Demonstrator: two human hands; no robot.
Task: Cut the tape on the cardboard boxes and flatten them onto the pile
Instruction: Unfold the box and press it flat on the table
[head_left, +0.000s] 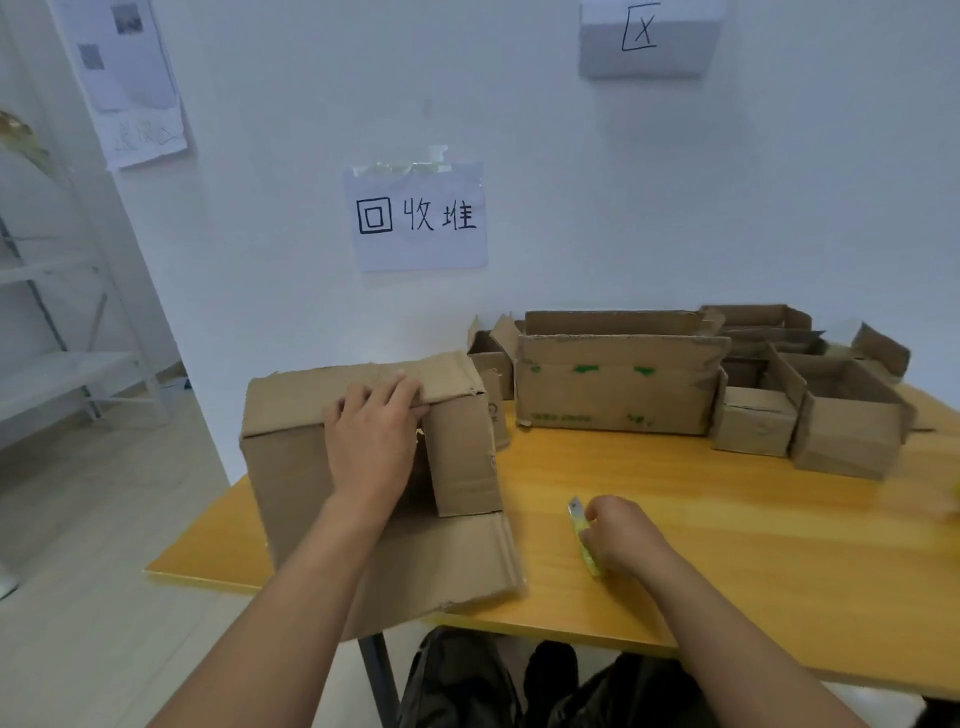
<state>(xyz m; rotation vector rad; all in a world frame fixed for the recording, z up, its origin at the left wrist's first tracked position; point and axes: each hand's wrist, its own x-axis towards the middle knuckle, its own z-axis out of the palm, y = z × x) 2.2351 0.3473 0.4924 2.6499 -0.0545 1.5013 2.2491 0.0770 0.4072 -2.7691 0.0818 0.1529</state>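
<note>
One box (363, 467) in hand at the near left corner of the yellow table (727, 519), overhanging its edge, flaps already loose and one panel lying folded toward the viewer, apparently partway to flat; left hand (371, 441) resting on its top edge, fingers curling over the fold, gripping the cardboard; right hand (621, 535) lying on the tabletop well to the right of that box, fingers closing round a yellow-green utility knife (584, 540), blade tip pointing away, not touching any cardboard; several more boxes waiting along the wall: a large open carton with green marks (618, 389), a small closed box (756, 421), an open box at right (847, 431), smaller ones behind and at left (488, 364), all standing, none flattened; no flat pile showing anywhere, unless hidden; paper sign with handwritten characters (418, 218) hanging on the wall above; judging most of the task as remaining, with this first box being collapsed and the rest untouched.
</note>
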